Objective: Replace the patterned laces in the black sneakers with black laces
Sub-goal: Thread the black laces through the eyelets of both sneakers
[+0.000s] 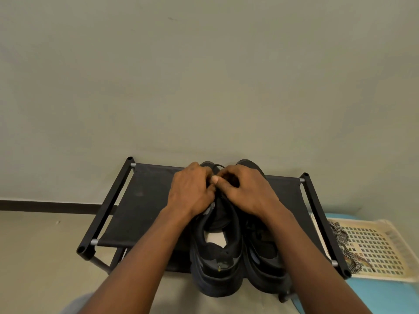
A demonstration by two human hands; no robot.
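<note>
Pinching black lace (218,166) with curled fingers of left hand (192,189) and right hand (247,191) over far end of left sneaker (215,264) on rack (145,200), likely nearing completion with patterned laces (340,234) already out in tray (374,245) at right, lacing of right sneaker (265,252) hidden.

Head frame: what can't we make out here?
- Lacing on left sneaker: head view, covered by left hand and right hand.
- Each grip: fingers curl out of sight; what they pinch is hidden.
- Lacing on right sneaker: dark, partly under right forearm.
- Part of patterned laces: behind rack bar.
</note>
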